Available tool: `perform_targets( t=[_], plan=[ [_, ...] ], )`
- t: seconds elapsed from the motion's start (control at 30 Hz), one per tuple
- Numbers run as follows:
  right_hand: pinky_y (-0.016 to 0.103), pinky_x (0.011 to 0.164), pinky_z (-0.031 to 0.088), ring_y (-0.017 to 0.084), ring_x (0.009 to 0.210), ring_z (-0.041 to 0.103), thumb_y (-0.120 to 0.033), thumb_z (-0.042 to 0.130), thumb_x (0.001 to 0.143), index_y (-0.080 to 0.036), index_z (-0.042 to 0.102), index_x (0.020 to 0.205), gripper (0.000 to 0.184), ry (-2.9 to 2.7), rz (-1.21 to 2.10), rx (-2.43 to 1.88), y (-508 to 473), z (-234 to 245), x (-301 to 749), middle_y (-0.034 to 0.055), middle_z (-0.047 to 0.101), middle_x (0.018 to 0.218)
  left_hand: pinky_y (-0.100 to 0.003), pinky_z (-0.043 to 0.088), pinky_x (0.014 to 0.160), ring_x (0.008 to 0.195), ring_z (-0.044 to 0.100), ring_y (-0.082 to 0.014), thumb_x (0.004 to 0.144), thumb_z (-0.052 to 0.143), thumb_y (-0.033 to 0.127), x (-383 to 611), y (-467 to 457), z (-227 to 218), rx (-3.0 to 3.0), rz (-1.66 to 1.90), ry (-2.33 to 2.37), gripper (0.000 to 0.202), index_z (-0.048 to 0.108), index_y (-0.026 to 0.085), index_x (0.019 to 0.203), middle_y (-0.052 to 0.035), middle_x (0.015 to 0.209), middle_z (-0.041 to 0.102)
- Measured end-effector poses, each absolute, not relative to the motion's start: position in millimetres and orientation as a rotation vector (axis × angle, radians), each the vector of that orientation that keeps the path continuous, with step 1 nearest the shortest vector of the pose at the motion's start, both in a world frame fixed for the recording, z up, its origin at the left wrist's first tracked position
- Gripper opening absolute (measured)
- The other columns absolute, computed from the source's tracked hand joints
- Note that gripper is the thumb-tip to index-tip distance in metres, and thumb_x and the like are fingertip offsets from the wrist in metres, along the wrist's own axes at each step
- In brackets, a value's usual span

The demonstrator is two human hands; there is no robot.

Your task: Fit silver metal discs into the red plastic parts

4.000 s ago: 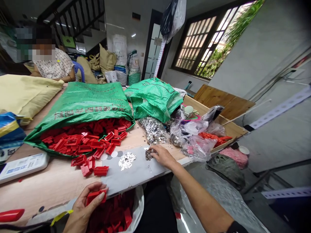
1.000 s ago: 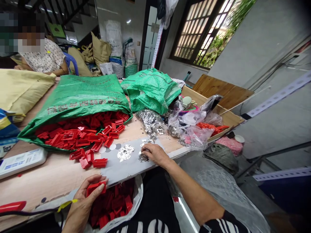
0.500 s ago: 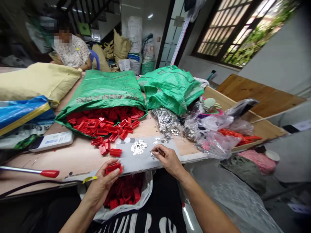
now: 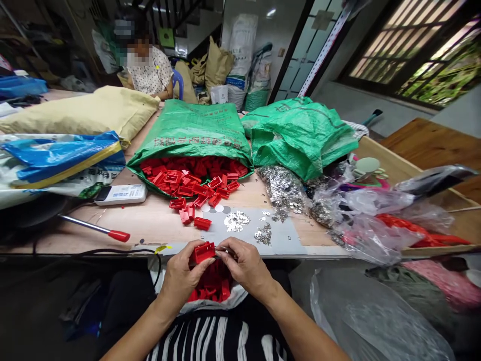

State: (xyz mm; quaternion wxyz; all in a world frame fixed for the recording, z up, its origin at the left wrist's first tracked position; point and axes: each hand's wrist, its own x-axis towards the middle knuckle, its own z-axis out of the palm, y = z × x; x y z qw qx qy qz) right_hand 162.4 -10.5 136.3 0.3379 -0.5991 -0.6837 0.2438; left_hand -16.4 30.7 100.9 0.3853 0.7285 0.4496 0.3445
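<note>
My left hand (image 4: 184,273) grips a small red plastic box-like part (image 4: 205,251) between thumb and fingers, its hollow side facing me. Close against its right end, my right hand (image 4: 240,263) pinches a small metal piece (image 4: 222,249), mostly covered by the fingertips. Just beyond the hands, a pile of flat shiny metal pieces (image 4: 236,220) and a second heap of small metal parts (image 4: 263,234) lie on a grey sheet (image 4: 214,233). Below my hands a white sack (image 4: 235,300) in front of my lap contains many red parts.
A green woven sack (image 4: 199,125) spills red parts (image 4: 188,185) onto the table. Right of it are another green sack (image 4: 300,133), bagged metal pieces (image 4: 283,188) and a wooden tray (image 4: 443,250). A red-tipped lever (image 4: 118,235) points in from the left. Across the table sits a person (image 4: 148,75).
My right hand has left the metal heap and come left to the red part, pinching a small piece. My left hand has raised the red part slightly. The view has shifted left.
</note>
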Motion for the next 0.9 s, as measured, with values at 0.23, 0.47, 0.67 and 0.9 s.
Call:
perform_targets(
  t=[0.23, 0.47, 0.67, 0.9],
  plan=[
    [0.026, 0.070, 0.044, 0.016, 0.076, 0.059, -0.014, 0.054, 0.085, -0.021, 0.060, 0.084, 0.009, -1.868, 0.635, -1.605, -8.5, 139.1, 151.4, 0.0031, 0.064, 0.081, -0.025, 0.052, 0.077, 0.088, 0.069, -0.0194, 0.085, 0.059, 0.032, -22.7, 26.8, 102.0, 2.167, 0.936, 1.041, 0.025, 0.061, 0.020, 0.107, -0.0065, 0.100, 0.072],
    [0.027, 0.075, 0.045, 0.016, 0.082, 0.058, -0.012, 0.050, 0.087, -0.020, 0.062, 0.091, 0.016, -1.862, 0.642, -1.510, -8.5, 140.2, 143.7, 0.0044, 0.062, 0.086, -0.025, 0.051, 0.077, 0.087, 0.069, -0.0193, 0.086, 0.058, 0.030, -26.4, 24.7, 106.6, 2.230, 0.948, 1.028, 0.025, 0.059, 0.019, 0.108, -0.0073, 0.100, 0.072],
    [0.028, 0.075, 0.044, 0.016, 0.083, 0.057, -0.028, 0.049, 0.091, -0.020, 0.066, 0.091, 0.019, -1.663, 1.053, -1.432, -7.5, 143.1, 151.6, 0.0041, 0.061, 0.088, -0.027, 0.052, 0.076, 0.084, 0.070, -0.0208, 0.085, 0.059, 0.035, -28.5, 22.3, 103.7, 2.184, 0.992, 1.095, 0.028, 0.059, 0.020, 0.109, -0.0073, 0.097, 0.073],
    [0.023, 0.059, 0.038, 0.010, 0.063, 0.045, -0.039, 0.056, 0.086, -0.018, 0.060, 0.093, 0.022, -1.375, 1.173, -1.447, -5.3, 132.7, 167.7, -0.0011, 0.055, 0.077, -0.027, 0.052, 0.078, 0.087, 0.070, -0.0217, 0.083, 0.062, 0.035, -27.7, 20.4, 104.5, 2.144, 0.997, 1.075, 0.030, 0.062, 0.021, 0.109, -0.0068, 0.099, 0.073]
  ],
)
